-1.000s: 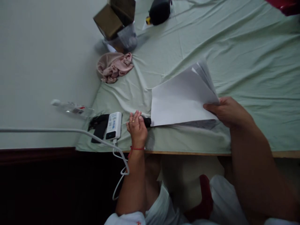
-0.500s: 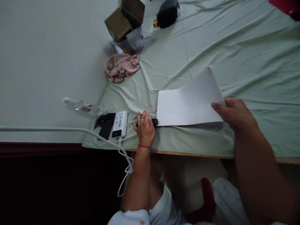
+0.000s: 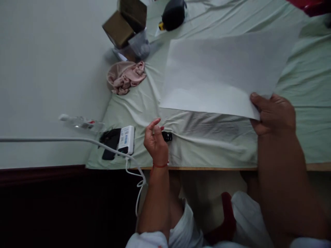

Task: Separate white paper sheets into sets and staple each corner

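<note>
My right hand (image 3: pixel 274 113) pinches a white sheet of paper (image 3: pixel 219 75) at its near right corner, thumb on top. The sheet is held up off the green cloth and casts a shadow beneath its near edge. My left hand (image 3: pixel 156 143), with a red string at the wrist, is turned palm inward over the cloth, its fingers loosely bent and apart with nothing seen in them. Close to its right side lies a small black object (image 3: pixel 167 136), partly hidden by the hand; its kind is unclear.
Left of my left hand lie a white power bank (image 3: pixel 127 138) with a white cable (image 3: pixel 133 158) and a black phone-like slab (image 3: pixel 111 145). A clear bottle (image 3: pixel 82 124), pink cloth (image 3: pixel 126 77), open cardboard box (image 3: pixel 124 26) and black case (image 3: pixel 174 15) stand further off.
The paper has been lifted off the cloth, with my right hand moving right and away from me. My left hand has come off the black object and turned its palm inward.
</note>
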Motion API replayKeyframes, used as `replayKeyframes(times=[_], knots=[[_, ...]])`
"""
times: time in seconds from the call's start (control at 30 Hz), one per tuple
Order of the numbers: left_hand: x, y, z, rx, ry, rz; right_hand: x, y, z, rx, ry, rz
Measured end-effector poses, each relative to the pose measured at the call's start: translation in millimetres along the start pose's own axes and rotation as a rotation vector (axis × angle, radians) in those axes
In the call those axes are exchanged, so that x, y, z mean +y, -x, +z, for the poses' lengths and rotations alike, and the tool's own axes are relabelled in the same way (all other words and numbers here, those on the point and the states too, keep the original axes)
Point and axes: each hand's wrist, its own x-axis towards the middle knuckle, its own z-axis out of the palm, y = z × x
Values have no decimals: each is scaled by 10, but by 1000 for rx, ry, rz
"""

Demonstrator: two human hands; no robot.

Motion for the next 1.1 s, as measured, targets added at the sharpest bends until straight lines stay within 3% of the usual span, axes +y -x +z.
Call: replayKeyframes(times=[0.13, 0.27, 0.4, 0.6, 0.7, 0.87, 1.1], knots=[[110, -50, 79, -51, 491, -335, -84, 8, -94, -144, 47, 146], [168, -68, 71, -166, 636, -517, -131, 8, -224, -235, 174, 161], [137, 9, 145, -242, 443, -513, -134, -64, -325, -216, 245, 84], [87, 121, 342, -144, 205, -456, -167, -99, -339, -80, 342, -111], [135, 167, 385, -161, 218, -496, -183, -110, -341, -29, 326, -133], [162, 209, 414, -328, 250, -586, -192, -148, -374, 15, 248, -133], [127, 220, 523, -251, 320, -613, -210, -179, -412, 57, 187, -108]])
